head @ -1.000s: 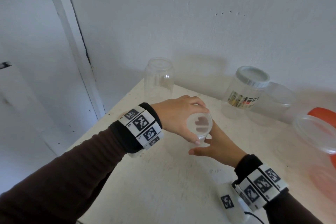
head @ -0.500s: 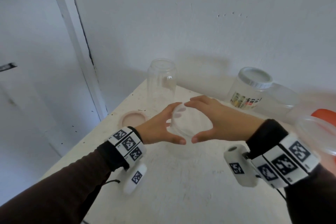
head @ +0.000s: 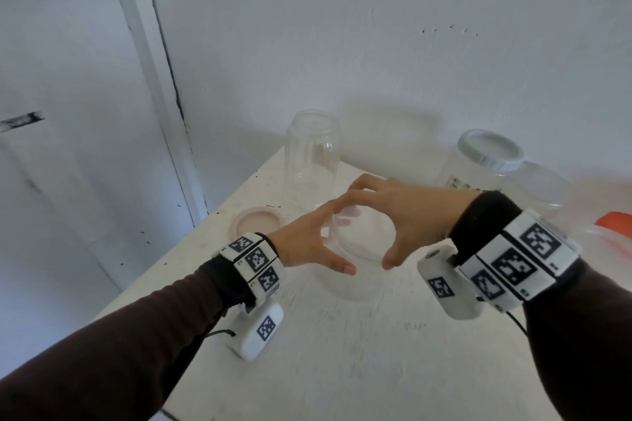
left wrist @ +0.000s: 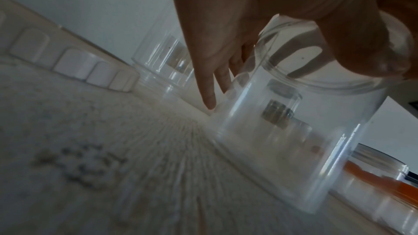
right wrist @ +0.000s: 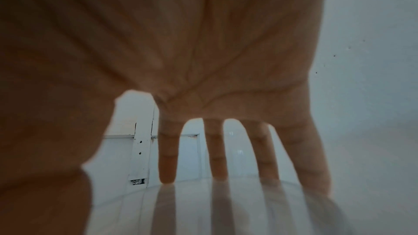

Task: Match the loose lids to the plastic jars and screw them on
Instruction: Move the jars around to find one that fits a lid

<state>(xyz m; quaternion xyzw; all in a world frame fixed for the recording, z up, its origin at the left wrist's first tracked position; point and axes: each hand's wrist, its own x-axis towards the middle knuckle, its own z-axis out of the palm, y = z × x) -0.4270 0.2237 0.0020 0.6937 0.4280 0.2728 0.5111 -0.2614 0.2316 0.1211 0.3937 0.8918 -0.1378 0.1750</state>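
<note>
Head view: left hand (head: 306, 243), right hand (head: 413, 212) flank clear cylindrical plastic jar (head: 359, 280).

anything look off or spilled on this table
Nothing looks spilled or visibly damaged. The only stray item is the pink lid, which lies loose near the left edge of the table, not on any jar.

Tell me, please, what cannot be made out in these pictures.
Clear jar, head view: too transparent to tell whether a lid is on.
Labelled jar, head view: label mostly hidden behind the right hand.
Orange thing, head view: cut off by the right edge.
Right wrist view: palm fills it; the rest is blurred.
</note>
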